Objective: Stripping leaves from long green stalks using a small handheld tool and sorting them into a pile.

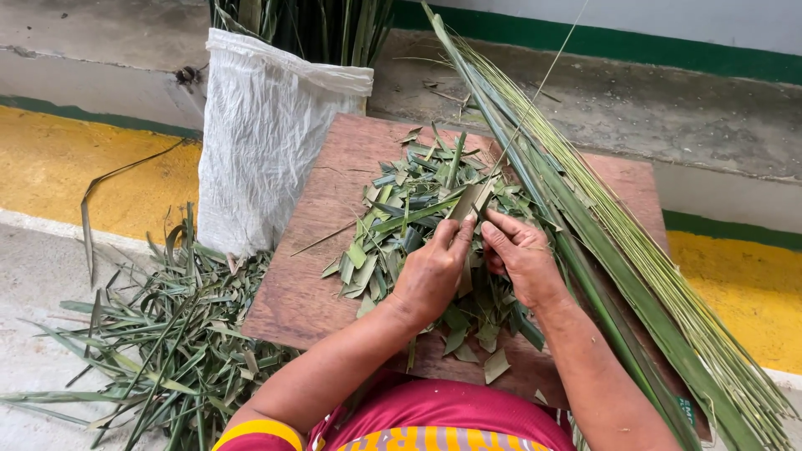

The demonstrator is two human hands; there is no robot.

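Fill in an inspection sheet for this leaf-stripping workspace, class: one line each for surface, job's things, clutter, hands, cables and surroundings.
Surface: brown wooden board, scratched, resting in front of the person.
Job's things: a leaf strip pinched between both hands; a bundle of long palm fronds and thin midribs lying diagonally along the board's right side.
Clutter: cut leaf pieces heaped on the board; leaf trimmings piled on the floor at left.
Hands: left hand and right hand both closed on the leaf strip, fingertips meeting.
Cables: nothing seen.
Surroundings: white woven sack holding upright leaves; concrete floor with yellow painted band; green-edged wall.
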